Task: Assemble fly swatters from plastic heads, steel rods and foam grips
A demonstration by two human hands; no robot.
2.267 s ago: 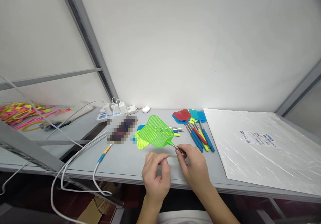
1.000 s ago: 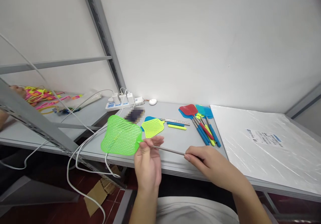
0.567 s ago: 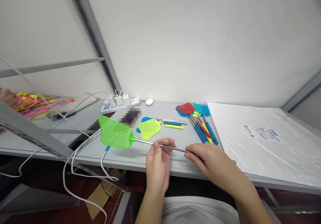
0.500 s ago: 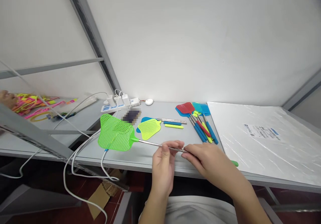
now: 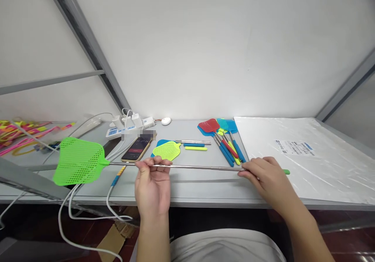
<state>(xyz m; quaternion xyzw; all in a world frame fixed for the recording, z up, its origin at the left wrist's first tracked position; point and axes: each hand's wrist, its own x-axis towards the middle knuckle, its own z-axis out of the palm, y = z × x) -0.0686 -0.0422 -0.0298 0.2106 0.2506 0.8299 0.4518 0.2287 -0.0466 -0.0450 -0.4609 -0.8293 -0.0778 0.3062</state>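
Swatter (image 5: pixel 79 165): green, held level over the counter (image 5: pixel 190 183), steel rod drawn out long, head past the left edge.
Left hand (image 5: pixel 152 182): fingertips pinched on the rod mid-length, steadying it.
Right hand (image 5: pixel 268 178): closed round the green grip, anchoring that end.
Nearby: phone (image 5: pixel 136 149), spare swatters (image 5: pixel 222 137), white sheet (image 5: pixel 307 156).

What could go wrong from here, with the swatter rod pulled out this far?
1. The rod looks thin and spans between the left hand and the right hand; pressing sideways might bend it or pull a section apart.
2. The green head hangs past the table edge, over the white cables; swinging it down might snag them.
3. The rod passes close to the phone and could knock it.
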